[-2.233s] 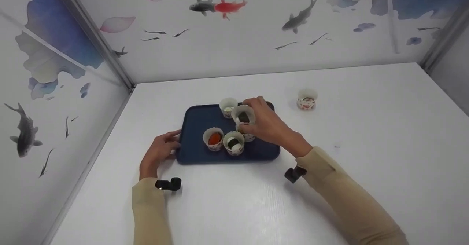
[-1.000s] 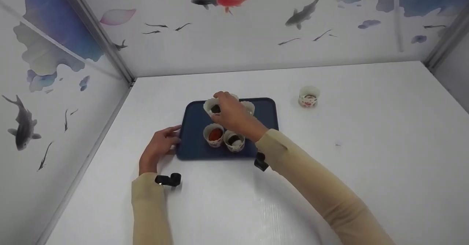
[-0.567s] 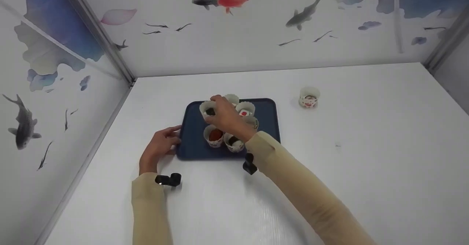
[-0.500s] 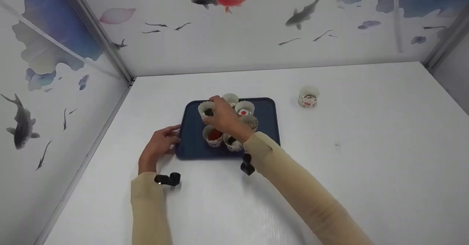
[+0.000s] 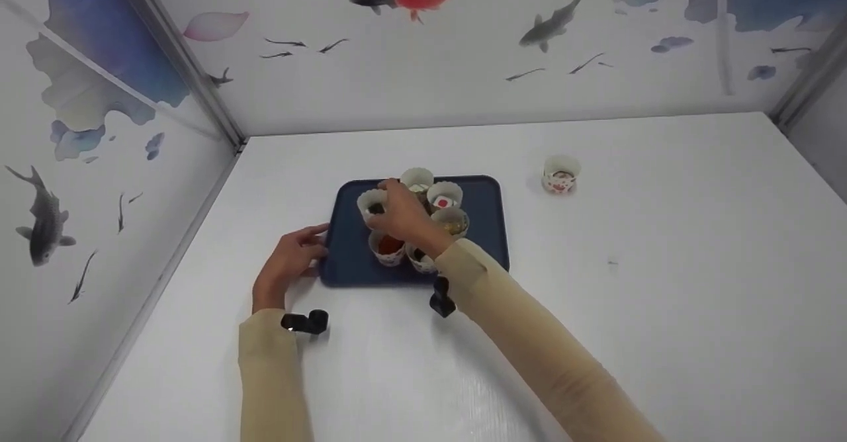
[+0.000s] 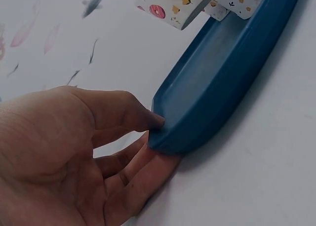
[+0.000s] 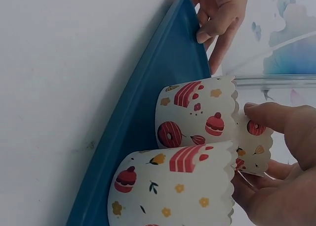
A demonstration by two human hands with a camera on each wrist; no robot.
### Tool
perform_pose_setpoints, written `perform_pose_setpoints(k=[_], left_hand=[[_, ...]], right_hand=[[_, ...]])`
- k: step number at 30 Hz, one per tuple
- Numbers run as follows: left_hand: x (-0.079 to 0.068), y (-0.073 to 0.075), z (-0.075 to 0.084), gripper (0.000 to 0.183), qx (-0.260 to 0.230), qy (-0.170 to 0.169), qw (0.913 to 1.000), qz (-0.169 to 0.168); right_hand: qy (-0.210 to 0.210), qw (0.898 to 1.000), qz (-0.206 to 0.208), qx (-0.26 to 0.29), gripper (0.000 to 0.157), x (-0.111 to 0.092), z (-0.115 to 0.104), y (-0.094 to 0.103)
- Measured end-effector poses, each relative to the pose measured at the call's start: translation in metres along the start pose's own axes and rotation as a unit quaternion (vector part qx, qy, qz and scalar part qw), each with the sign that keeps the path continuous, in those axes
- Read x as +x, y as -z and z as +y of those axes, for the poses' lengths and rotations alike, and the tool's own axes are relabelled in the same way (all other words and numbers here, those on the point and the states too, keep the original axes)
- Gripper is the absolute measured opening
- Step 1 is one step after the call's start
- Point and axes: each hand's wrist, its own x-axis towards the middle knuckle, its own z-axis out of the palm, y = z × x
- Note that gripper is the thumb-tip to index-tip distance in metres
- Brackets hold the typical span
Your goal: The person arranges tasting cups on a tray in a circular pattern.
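With my right hand (image 5: 411,218) I hold a scalloped-rim paper cup (image 5: 367,205) by its rim, over the far left part of the blue tray (image 5: 345,260). Something dark lies inside that cup, and its printed side (image 6: 157,9) shows in the left wrist view. My left hand (image 5: 291,260) grips the tray's left edge, thumb on the rim and fingers underneath. Nearest me stand a cup with an orange-red piece (image 5: 390,254) and a second front cup (image 5: 422,261), partly covered by my right wrist. Both printed cups in the right wrist view stand upright on the tray.
Along the tray's far and right side are a cup (image 5: 418,177) at the back, one with a red-and-white piece (image 5: 445,197), and one with yellowish content (image 5: 452,222). Another paper cup (image 5: 561,176) stands on the white table (image 5: 635,336), right of the tray. Painted walls (image 5: 463,91) enclose the table.
My right hand has carried the held cup from the tray's right side to its far left, then slightly lower and nearer. My left hand keeps its grip on the tray's edge.
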Motion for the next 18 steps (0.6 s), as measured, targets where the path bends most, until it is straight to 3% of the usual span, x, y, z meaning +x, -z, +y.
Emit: perform_pose_setpoints(k=[9, 18], left_hand=[[0.0002, 0.0014, 0.0005, 0.056, 0.005, 0.003, 1.0000, -0.003], [0.0021, -0.0004, -0.0005, 0.056, 0.013, 0.009, 0.9999, 0.003]], right_hand=[[-0.001, 1.000, -0.015, -0.027, 0.065, 0.0016, -0.0026, -0.0008], [-0.004, 0.999, -0.043, -0.008, 0.072, -0.0013, -0.0005, 0.0070]])
